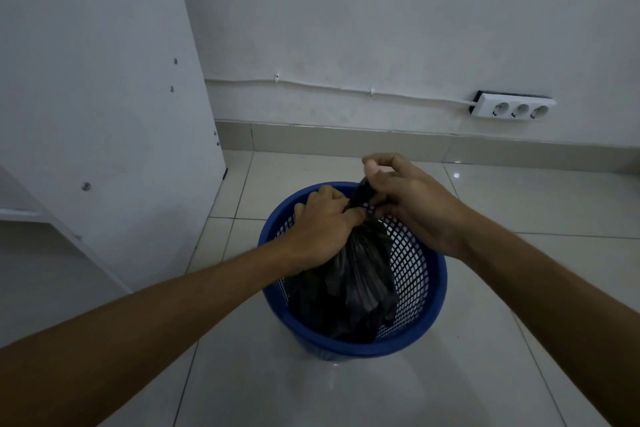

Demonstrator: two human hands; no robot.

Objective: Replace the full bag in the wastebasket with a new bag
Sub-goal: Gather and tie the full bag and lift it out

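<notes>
Bag point(360, 274) neck — seemingly — between both gripping hands point(367, 208).

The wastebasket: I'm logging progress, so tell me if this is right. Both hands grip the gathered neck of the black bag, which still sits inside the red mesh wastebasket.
Only the colour is wrong: the head view shows a blue mesh wastebasket. Left hand and right hand do grip the black bag by its neck, and it still sits inside.

Dim, bluish indoor light; small glare spots on the glossy floor tiles point(456, 175); wide-angle bending at edges; slightly soft
</notes>
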